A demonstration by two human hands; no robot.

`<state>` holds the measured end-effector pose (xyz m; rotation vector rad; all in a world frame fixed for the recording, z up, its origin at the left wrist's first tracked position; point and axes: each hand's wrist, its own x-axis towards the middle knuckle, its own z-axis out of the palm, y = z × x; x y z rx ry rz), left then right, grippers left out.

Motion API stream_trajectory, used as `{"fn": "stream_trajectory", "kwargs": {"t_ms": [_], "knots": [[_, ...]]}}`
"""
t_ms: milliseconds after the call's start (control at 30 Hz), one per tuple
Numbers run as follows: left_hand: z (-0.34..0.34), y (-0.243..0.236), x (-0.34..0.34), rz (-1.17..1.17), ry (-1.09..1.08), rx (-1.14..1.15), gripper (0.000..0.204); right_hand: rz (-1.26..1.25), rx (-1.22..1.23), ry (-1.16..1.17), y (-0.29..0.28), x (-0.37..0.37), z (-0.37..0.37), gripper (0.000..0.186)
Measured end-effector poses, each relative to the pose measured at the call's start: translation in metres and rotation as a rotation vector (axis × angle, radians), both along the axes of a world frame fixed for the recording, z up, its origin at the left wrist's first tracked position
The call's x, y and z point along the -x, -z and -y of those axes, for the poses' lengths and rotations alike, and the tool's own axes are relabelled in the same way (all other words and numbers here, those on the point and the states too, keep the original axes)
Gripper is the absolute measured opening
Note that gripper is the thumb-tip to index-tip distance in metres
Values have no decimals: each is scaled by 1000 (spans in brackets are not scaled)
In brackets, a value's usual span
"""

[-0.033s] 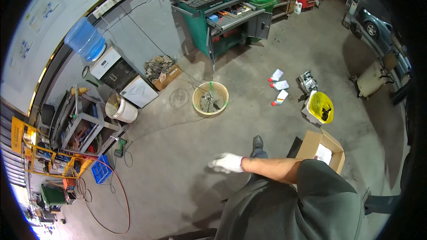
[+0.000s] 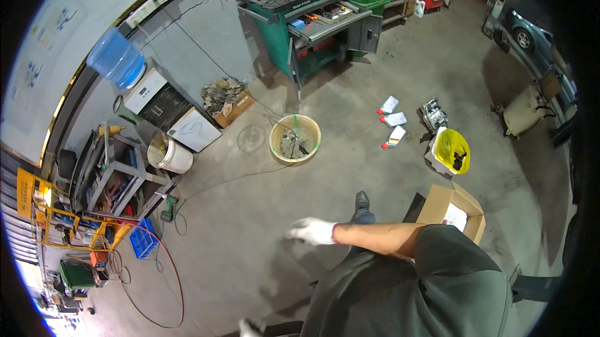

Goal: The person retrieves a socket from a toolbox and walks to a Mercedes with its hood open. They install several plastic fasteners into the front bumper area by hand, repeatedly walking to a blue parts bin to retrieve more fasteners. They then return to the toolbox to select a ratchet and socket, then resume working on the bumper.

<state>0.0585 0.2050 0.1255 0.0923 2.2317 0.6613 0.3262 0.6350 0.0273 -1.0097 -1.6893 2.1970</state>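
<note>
My right hand (image 2: 310,231), in a white glove, reaches across my body above the concrete floor. Its fingers are loosely curved and apart, with nothing seen in them. My left hand (image 2: 251,328), also gloved, shows only slightly at the bottom edge, its fingers hard to make out. Nearest the right arm are my dark shoe (image 2: 362,201) and an open cardboard box (image 2: 431,206) with a white item (image 2: 455,216) inside. Farther forward stands a beige tub (image 2: 275,143) with small dark items and a cord in it.
Three bottles (image 2: 394,119), a metal part (image 2: 433,115) and a yellow-lined bin (image 2: 450,149) are at right. A green tool cabinet (image 2: 275,46) stands ahead. A water dispenser (image 2: 145,90), metal cart (image 2: 115,181), drill (image 2: 167,209), blue crate (image 2: 142,240) and red hose (image 2: 178,299) are at left.
My right hand has shifted slightly to the left. My left hand has come partly into view at the bottom edge.
</note>
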Motion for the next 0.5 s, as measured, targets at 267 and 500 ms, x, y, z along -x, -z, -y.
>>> {"fn": "stream_trajectory", "kwargs": {"t_ms": [267, 500], "knots": [[-511, 93, -227, 1242, -401, -1276, 54, 118, -1400, -350, -108, -61, -182, 19], [-716, 103, -253, 1312, -169, -956, 49, 251, -1326, -255, -77, -113, -346, 23]]}}
